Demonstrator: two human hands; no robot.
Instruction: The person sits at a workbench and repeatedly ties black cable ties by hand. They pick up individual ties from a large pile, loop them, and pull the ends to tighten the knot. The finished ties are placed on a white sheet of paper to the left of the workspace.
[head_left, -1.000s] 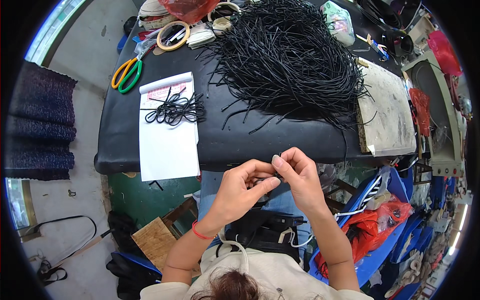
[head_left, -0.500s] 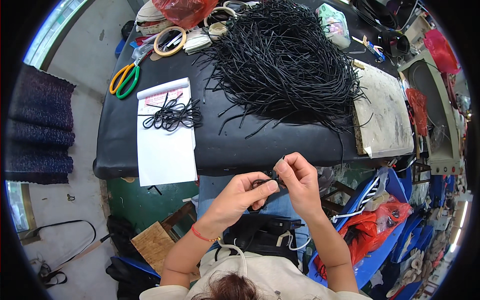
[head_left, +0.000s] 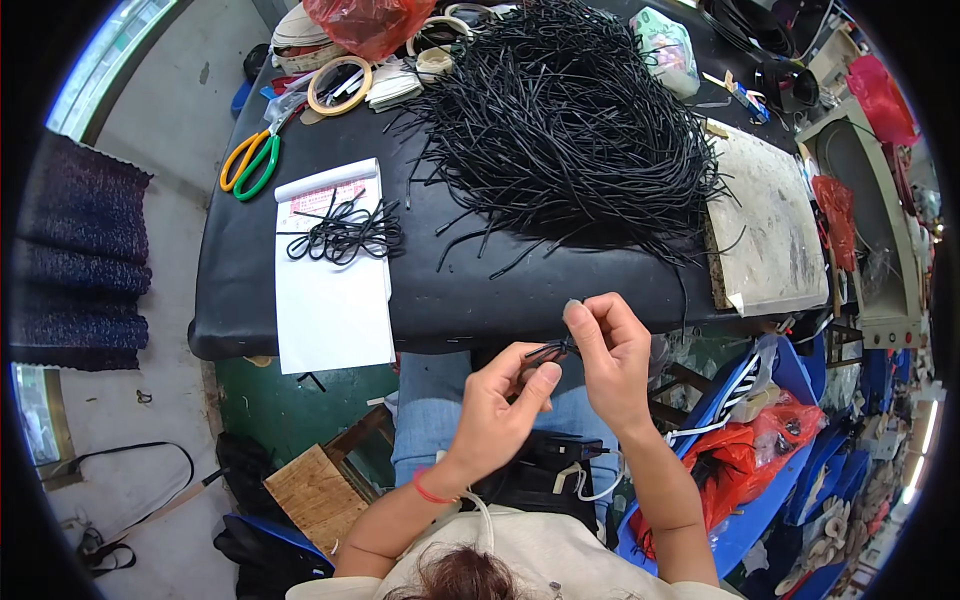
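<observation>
Head view: pinching partly hidden black cords (head_left: 545, 351) in left hand (head_left: 500, 405), 4 o'clock from centre, axis roughly 9-to-3, pointing toward right hand (head_left: 616, 365); cannot tell right grip. Facing cord pile (head_left: 570, 135) at 12, white pad (head_left: 335, 320) at 10.

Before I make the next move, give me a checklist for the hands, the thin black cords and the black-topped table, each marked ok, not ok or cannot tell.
1. Left hand's grip on the thin black cord strands: ok, strands show at its fingers.
2. Right hand's grip: cannot tell, its fingers hide what they may pinch.
3. Looped black cords wholly on the white paper pad: not ok, some reach past its right edge.
4. Pad wholly on the black-topped table: not ok, its near end overhangs.
5. Orange-and-green-handled scissors clear of both hands: ok, lying toward the table's left side.
</observation>
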